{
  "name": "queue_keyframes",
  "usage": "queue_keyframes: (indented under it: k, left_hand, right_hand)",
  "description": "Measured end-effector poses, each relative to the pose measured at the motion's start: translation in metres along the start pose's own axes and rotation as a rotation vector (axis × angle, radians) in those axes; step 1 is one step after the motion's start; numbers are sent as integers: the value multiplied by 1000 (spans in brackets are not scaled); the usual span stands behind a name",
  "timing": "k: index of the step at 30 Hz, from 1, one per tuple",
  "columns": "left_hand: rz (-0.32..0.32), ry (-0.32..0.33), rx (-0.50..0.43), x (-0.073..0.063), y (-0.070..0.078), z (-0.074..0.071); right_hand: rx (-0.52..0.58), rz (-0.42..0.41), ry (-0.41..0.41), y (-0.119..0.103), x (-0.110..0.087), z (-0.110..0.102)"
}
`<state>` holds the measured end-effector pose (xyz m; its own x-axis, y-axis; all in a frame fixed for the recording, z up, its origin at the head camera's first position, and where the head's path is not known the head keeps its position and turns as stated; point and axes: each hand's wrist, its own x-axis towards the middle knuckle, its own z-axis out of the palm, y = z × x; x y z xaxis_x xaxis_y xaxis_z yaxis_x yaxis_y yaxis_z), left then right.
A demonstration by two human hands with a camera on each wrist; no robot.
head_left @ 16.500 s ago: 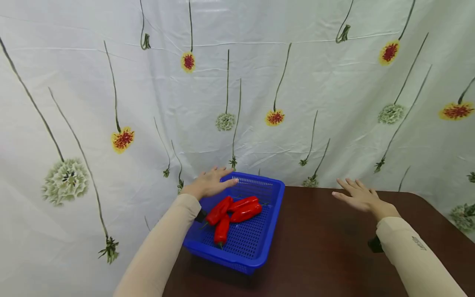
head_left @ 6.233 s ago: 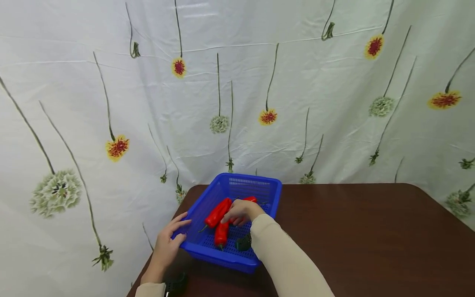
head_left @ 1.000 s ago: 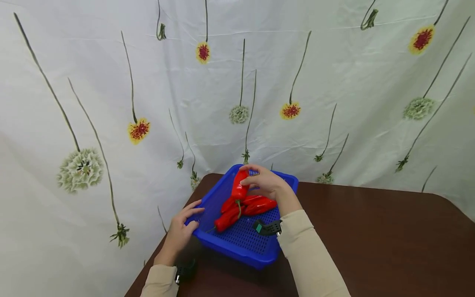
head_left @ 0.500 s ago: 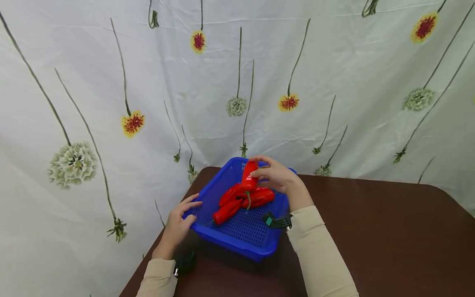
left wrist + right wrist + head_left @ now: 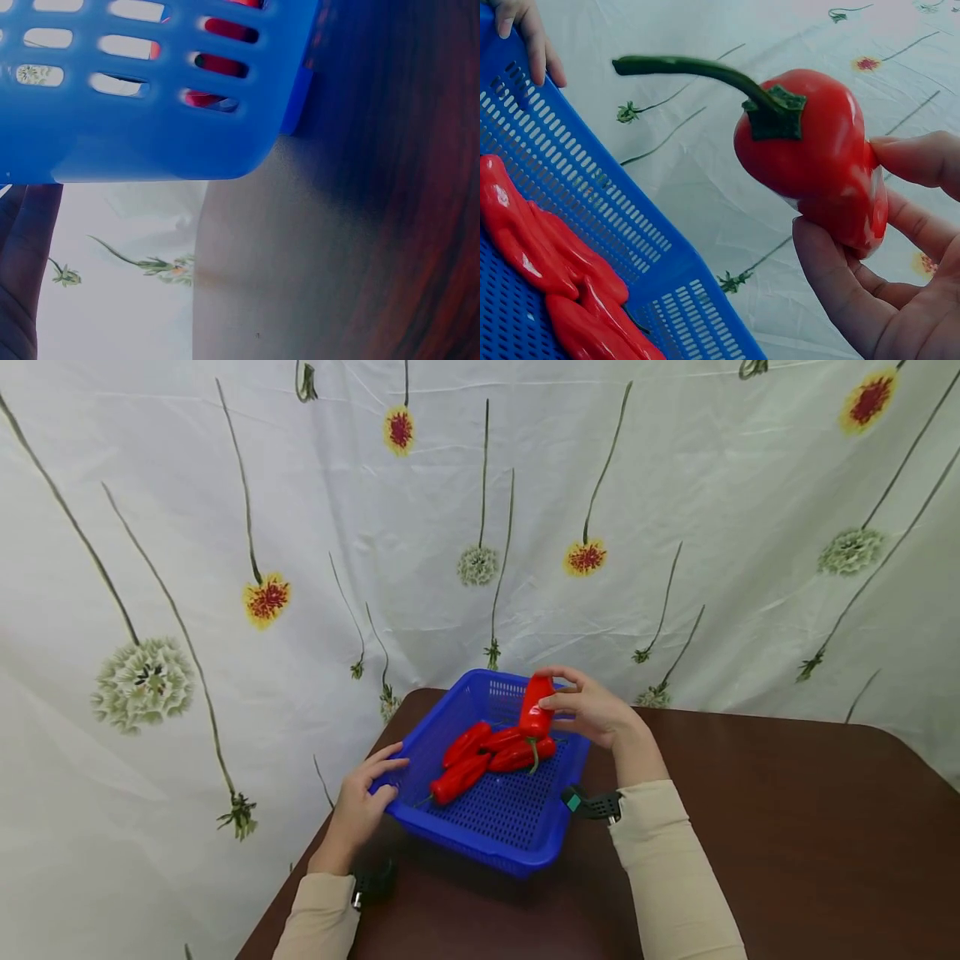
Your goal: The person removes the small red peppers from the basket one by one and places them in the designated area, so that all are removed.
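My right hand (image 5: 592, 708) pinches a red pepper (image 5: 537, 706) between thumb and fingers, raised over the right back part of the blue basket (image 5: 480, 847). Its green stem (image 5: 697, 69) points toward the camera in the right wrist view. My left hand (image 5: 362, 806) grips the basket's left rim, fingers laid over it and thumb on the near side. Inside the basket several more red peppers (image 5: 459, 778) lie together on the perforated floor. The left wrist view shows the basket's slotted wall (image 5: 135, 150) from close by, with part of my hand at the left edge.
The basket stands at the left end of a dark brown table (image 5: 757, 827), which stretches away to the right. Behind the table hangs a pale curtain (image 5: 420, 527) printed with flowers. A black strap (image 5: 592, 804) circles my right wrist.
From both hands open in the air, my left hand has taken the basket rim. My right hand reached in, lifted a pepper and has moved right with it over the last second.
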<state>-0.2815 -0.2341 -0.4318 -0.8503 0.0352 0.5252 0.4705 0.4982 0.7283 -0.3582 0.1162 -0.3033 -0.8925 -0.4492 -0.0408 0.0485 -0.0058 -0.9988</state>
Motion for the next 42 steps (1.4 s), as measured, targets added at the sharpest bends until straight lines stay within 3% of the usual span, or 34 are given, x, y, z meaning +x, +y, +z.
queue_keyframes:
  k: [10, 22, 32, 42]
  left_hand:
    - [30, 8, -36, 5, 3, -2]
    - [43, 7, -36, 7, 2, -2]
    - [58, 9, -48, 5, 1, -1]
    - [41, 11, -57, 2, 1, 1]
  right_hand:
    - [-26, -20, 68, 2, -20, -33]
    - [-20, -24, 138, 19, -42, -70]
    - [-38, 9, 207, 54, -57, -94]
    - [-33, 39, 213, 85, -64, -113]
